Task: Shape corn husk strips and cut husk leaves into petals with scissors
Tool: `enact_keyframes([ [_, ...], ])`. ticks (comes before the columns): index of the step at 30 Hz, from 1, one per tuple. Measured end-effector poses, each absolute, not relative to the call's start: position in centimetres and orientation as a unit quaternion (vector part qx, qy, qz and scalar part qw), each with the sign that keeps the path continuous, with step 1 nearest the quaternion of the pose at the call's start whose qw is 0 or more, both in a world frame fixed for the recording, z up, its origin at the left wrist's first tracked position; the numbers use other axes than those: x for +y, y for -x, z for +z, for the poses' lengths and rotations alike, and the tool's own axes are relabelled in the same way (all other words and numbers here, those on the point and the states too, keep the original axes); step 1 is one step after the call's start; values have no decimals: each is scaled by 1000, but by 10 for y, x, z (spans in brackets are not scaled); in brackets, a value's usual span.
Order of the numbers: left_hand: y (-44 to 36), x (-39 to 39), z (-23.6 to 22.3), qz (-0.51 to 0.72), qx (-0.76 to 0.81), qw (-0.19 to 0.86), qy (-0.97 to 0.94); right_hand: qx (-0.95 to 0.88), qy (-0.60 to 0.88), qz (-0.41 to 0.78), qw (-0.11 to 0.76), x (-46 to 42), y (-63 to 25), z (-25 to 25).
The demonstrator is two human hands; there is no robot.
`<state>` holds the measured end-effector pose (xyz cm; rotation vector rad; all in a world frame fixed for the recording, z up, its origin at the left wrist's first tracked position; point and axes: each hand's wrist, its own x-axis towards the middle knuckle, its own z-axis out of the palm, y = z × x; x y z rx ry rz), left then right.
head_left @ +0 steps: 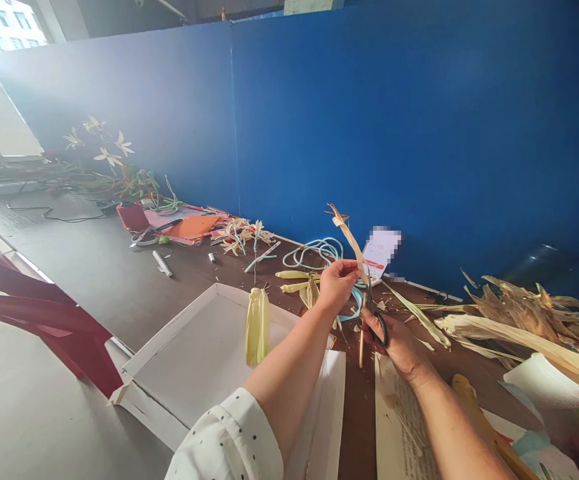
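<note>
My left hand point(338, 285) pinches a long, dry strip of corn husk point(352, 241) that stands up above the fingers, its tip curled and brown. Around the black handles of a pair of scissors point(380, 328) my right hand point(394, 343) is closed. The blades point up beside the lower end of the strip, close to the left fingers; whether they touch it I cannot tell. A thin stick-like piece point(362, 340) shows just below the hands. Flat over the side of a white box lid point(179, 357) lies a yellow-green husk piece point(258, 327).
Dry husks point(544, 317) are heaped at the right, by a white tub point(554, 383). A phone point(382, 250) leans against the blue partition point(409, 133). Coiled pale blue cord point(314, 248), an orange sheet point(193, 227) and husk flowers point(109, 157) stand farther left. A dark red chair point(54, 320) adjoins the table.
</note>
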<state>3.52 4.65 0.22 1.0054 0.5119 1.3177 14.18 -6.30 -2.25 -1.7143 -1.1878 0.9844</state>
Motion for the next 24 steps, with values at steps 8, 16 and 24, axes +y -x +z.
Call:
enact_keyframes([
  [8, -33, 45, 4, 579, 217, 651, -441, -448, 678, 398, 426, -62, -144, -25],
  [16, -33, 45, 4, 572, 227, 674, -408, -448, 683, 372, 440, -62, -140, -23],
  [24, -34, 45, 2, 559, 229, 710, -362, -452, 713, 325, 426, -60, -143, -26],
])
